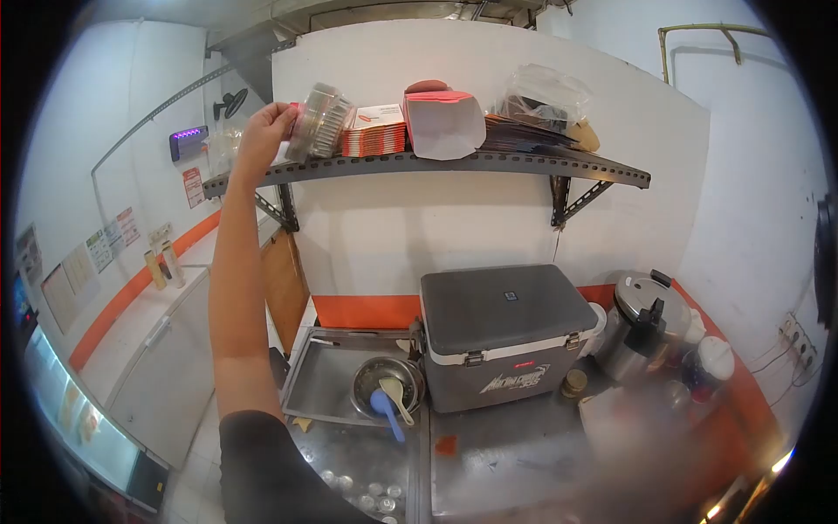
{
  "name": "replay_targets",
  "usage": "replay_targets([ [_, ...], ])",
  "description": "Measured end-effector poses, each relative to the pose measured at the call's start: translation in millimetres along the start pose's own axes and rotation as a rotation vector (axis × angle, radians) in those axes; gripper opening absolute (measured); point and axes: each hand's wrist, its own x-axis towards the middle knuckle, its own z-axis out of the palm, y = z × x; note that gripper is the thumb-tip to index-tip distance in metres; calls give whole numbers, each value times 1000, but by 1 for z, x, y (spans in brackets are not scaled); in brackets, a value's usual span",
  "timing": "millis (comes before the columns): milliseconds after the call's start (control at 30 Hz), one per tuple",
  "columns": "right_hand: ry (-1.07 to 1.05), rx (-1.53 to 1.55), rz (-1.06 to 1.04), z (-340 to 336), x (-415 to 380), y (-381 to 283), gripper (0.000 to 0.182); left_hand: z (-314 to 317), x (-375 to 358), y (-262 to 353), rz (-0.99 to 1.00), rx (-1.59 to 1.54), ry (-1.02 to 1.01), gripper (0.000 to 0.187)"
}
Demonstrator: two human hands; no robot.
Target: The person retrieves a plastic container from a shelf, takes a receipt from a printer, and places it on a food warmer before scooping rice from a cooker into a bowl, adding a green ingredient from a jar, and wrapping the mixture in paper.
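Observation:
My left hand [269, 131] is raised to the left end of the wall shelf, its fingers closed on the edge of a clear plastic pack [318, 124]. Ridged, stacked pieces that look like plastic lids show through the pack, which tilts on the shelf. A bit of pink or red shows by my fingertips. Just right of the pack stands a pile of orange-and-white flat boxes [374, 131]. Beside that pile sits a white box with pink paper [443, 124]. My right hand is out of view.
The dark metal shelf [489, 163] also bears flat dark sheets [528, 134] and a clear bag [548, 90]. Below stand a grey cooler box [506, 336], a steel urn [642, 323] and a metal bowl [362, 384] holding a blue scoop [385, 412]. Blur covers the lower right.

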Motion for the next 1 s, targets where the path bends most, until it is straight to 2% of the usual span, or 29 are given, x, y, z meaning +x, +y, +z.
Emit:
replay_targets([
  [33, -17, -34, -16, 1, -1, -1, 38, 4, 0, 1, 78, 99, 40, 19],
  [133, -100, -218, -138, -3, -7, 0, 45, 10, -5, 9, 164, 113, 46, 26],
  [233, -195, -462, -355, -8, -15, 1, 54, 6, -3, 19, 128, 157, 42, 37],
  [333, -238, -578, -482, -11, -21, 0, 62, 9, 7, 20, 67, 202, 196, 36],
  [433, -236, -593, -512, -5, -33, -5, 63, 7, 24, 12, 137, 355, 462, 35],
  [533, -235, -612, -544, 1, -41, -10, 63, 20, 23, 20, 160, 357, 665, 36],
  [633, -227, -537, -522, -1, -39, -6, 56, 18, 32, 11, 178, 341, 712, 41],
  [733, -138, -474, -465, 1, -35, 0, 46, 32, 28, 14, 166, 510, 813, 55],
  [833, -102, 48, -60, -2, -19, -3, 38, 34, 30, 4, 208, 556, 954, 66],
  [933, -160, -513, -639, -4, -29, 6, 31, 30, 32, -3, 185, 495, 973, 65],
  [1000, -69, -150, -261, 3, -25, 0, 32, 28, 35, -7, 271, 472, 981, 64],
])
